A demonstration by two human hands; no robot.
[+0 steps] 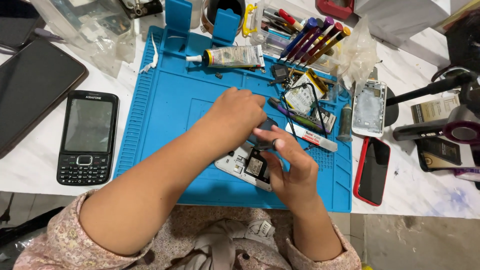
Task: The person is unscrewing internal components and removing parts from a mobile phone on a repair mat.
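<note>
glue tube white-labelled, laid at mat top | opened phone under hands | small dark part pinched by left hand and right hand

An opened white plastic phone body lay on the blue silicone work mat; left of it sat a black keypad phone, right a red-edged smartphone, far behind a white glue tube.

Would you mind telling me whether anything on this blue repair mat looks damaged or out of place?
The white phone under both hands lies opened on the blue silicone mat, its back off and insides exposed. The left hand and right hand pinch a small dark part above it. A bare white phone frame lies off the mat's right edge.
</note>
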